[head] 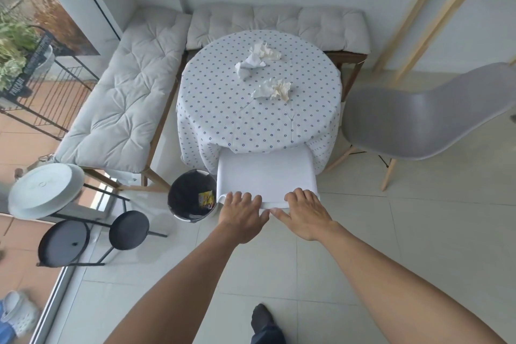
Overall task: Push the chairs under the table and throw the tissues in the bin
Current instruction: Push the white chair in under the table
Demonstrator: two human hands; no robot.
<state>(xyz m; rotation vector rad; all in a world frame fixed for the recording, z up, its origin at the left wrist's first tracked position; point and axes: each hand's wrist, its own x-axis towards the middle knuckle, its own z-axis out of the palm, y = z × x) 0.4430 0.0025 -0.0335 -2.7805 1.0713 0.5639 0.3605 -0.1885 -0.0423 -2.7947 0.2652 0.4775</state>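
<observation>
Fingers of our left hand (243,215) and right hand (304,213) curl over the top edge of the white chair (265,176), thumbs beneath it; its seat sits under the counter (223,120). Tissues (259,57) lie crumpled on the counter; the grey chair (418,120) stands out to the right; the bin (181,190) is just left of the white chair.

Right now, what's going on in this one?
A person has the left hand and the right hand on the top edge of the white chair, which sits partly under the round table. The grey chair on the right stands out from the table. The crumpled tissues lie on the tablecloth, not yet binned. The bin sits on the floor beside the white chair.
</observation>
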